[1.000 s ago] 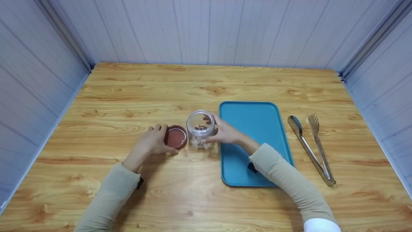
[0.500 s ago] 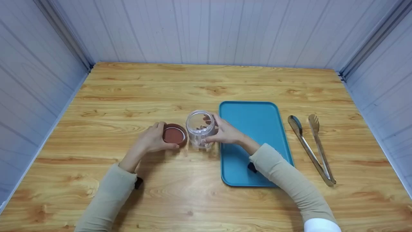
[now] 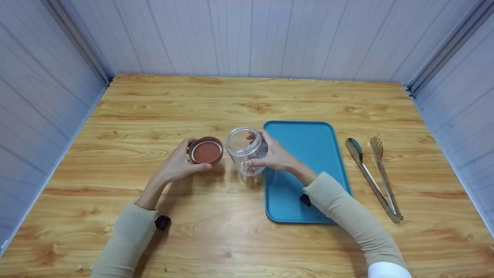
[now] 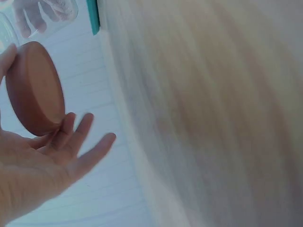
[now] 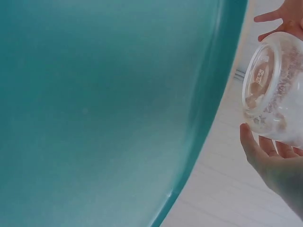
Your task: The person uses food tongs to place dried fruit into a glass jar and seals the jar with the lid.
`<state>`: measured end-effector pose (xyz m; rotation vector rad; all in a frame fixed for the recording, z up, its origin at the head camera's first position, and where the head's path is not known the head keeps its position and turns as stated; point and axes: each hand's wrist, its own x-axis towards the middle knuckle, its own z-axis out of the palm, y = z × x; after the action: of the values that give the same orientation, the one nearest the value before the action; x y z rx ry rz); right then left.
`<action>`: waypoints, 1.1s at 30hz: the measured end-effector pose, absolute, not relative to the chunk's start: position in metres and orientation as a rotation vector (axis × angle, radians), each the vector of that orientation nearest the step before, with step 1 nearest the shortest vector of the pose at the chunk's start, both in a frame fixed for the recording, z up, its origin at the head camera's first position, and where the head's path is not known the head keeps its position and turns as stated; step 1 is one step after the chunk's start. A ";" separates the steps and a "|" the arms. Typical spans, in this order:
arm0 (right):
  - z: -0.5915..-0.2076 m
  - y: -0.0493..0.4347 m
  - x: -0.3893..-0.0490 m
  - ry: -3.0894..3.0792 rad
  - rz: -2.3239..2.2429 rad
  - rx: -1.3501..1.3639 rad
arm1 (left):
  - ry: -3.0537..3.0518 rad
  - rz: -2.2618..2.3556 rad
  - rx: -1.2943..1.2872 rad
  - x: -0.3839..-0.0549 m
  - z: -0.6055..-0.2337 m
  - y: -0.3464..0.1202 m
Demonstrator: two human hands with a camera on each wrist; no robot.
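My left hand (image 3: 180, 162) grips a round reddish-brown lid (image 3: 206, 151) between thumb and fingers, its hollow inside facing up toward the head camera. In the left wrist view the lid (image 4: 35, 90) is tilted, its smooth outer side showing, and several fingers spread past its edge. A clear, see-through jar (image 3: 244, 152) without its lid on is held by my right hand (image 3: 274, 154), thumb on the near side and fingers behind. It leans slightly, mouth toward the lid. The right wrist view shows the jar's base (image 5: 260, 78) with a small moulded mark.
A blue rectangular tray (image 3: 308, 208) lies on the wooden table (image 3: 173, 100) under my right forearm. Right of it, steel tongs (image 3: 376, 181) lie spread. Pale panelled walls (image 3: 247, 38) enclose the table at the back and both sides.
My left hand has raised the lid off the table, moving it up and slightly left. My right hand has lifted and tilted the jar, shifting it a little right.
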<state>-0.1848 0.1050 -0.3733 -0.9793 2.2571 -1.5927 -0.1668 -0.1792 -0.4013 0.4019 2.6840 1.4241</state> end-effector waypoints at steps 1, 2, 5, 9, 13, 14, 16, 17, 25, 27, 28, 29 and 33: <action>-0.373 0.106 -0.184 2.261 -1.598 -0.988 | 2.651 1.465 0.395 -0.166 -0.400 -0.179; -0.372 0.106 -0.184 2.260 -1.606 -0.993 | 2.613 1.509 0.386 -0.165 -0.399 -0.179; -0.370 0.109 -0.182 2.259 -1.626 -0.991 | 2.500 1.650 0.390 -0.163 -0.396 -0.177; -0.367 0.113 -0.178 2.265 -1.653 -0.967 | 2.310 1.896 0.382 -0.161 -0.394 -0.175; -0.363 0.117 -0.175 2.253 -1.679 -0.981 | 2.102 2.136 0.402 -0.159 -0.395 -0.174; -0.362 0.118 -0.174 2.250 -1.683 -0.986 | 2.055 2.178 0.423 -0.159 -0.396 -0.174; -0.360 0.120 -0.172 2.240 -1.696 -0.993 | 1.941 2.250 0.474 -0.158 -0.397 -0.173; -0.360 0.121 -0.171 2.238 -1.702 -0.993 | 1.868 2.285 0.501 -0.158 -0.397 -0.173; -0.359 0.128 -0.165 2.244 -1.698 -0.988 | 1.263 2.534 0.589 -0.155 -0.397 -0.168; -0.359 0.129 -0.164 2.238 -1.696 -0.994 | 1.187 2.565 0.602 -0.155 -0.397 -0.167; -0.359 0.130 -0.163 2.233 -1.697 -0.999 | 1.166 2.574 0.607 -0.155 -0.397 -0.166; -0.360 0.130 -0.163 2.232 -1.697 -1.005 | 1.156 2.576 0.615 -0.154 -0.397 -0.165; -0.359 0.132 -0.161 2.228 -1.692 -1.004 | 1.130 2.564 0.645 -0.154 -0.396 -0.163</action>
<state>-0.1607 0.1323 -0.3595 -1.0036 2.2284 -1.6923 -0.1540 -0.1631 -0.3965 0.6449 1.1303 2.5642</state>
